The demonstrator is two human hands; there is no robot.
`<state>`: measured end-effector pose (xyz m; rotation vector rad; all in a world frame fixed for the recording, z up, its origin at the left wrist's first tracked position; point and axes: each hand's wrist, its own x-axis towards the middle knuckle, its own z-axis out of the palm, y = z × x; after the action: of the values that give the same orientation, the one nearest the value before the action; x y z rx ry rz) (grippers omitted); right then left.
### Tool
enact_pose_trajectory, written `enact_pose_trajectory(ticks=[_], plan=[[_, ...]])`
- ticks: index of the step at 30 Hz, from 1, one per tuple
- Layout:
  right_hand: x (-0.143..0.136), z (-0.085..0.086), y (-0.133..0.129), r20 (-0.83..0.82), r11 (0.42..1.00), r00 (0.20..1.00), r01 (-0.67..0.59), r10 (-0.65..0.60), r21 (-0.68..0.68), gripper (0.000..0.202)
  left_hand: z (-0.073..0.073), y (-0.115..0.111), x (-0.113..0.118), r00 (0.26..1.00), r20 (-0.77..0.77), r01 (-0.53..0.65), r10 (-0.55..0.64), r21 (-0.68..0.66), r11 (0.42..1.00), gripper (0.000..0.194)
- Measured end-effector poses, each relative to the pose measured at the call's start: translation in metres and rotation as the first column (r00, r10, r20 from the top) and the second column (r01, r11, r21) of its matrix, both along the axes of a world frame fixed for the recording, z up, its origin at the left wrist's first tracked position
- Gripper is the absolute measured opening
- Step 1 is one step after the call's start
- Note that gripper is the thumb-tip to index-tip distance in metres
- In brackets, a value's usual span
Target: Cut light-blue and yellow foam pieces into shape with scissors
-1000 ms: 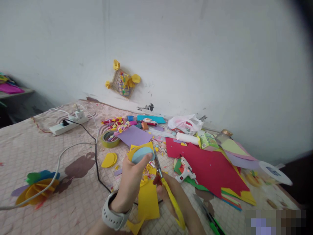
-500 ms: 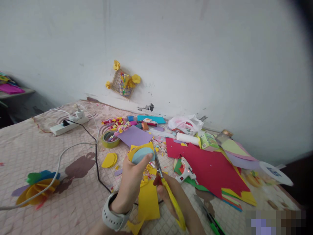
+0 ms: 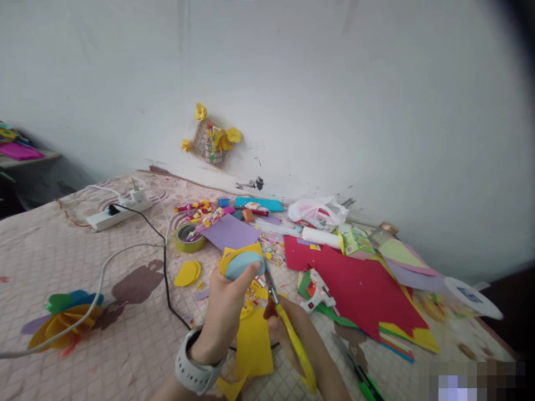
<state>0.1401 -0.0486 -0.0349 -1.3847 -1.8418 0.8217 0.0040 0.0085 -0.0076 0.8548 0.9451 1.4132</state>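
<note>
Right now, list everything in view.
Scissors: one, yellow handles, centre
Oval: one, blue, centre
Yellow paper: uncounted, under oval
Yellow sheet: one, lower centre
Rounded pieces: several, yellow, left
Large sheet: one, red, right
Smaller sheet: one, purple, centre
Glue gun: one, white, right
Power strip: one, white, left
Paper flower: one, multicoloured, left
Cutter: one, green handle, lower right
Plastic bag: one, white, back
Wall decoration: one, tan and yellow, back
Scraps, supplies: uncounted, mixed, centre
Left hand: one, on oval
Right hand: one, on scissors

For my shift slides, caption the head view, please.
Over a cluttered table, the left hand pinches a pale blue oval against a yellow sheet; the right hand holds scissors at its edge.
</note>
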Motion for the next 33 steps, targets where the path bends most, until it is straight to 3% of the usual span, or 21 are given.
enact_pose_trajectory(ticks=[12, 33], plan=[[0.0027, -0.0072, -0.0004, -0.033, 1.000, 0.999, -0.014, 0.013, -0.026, 0.033, -0.0008, 0.0007, -0.0009, 1.000, 0.003, 0.007, -0.007, 0.000, 1.000, 0.015], [0.0004, -0.0018, -0.0012, -0.070, 0.999, 0.997, 0.027, -0.029, -0.036, 0.024, -0.0044, 0.0021, 0.0000, 0.997, 0.081, 0.019, -0.019, 0.001, 1.000, 0.015]])
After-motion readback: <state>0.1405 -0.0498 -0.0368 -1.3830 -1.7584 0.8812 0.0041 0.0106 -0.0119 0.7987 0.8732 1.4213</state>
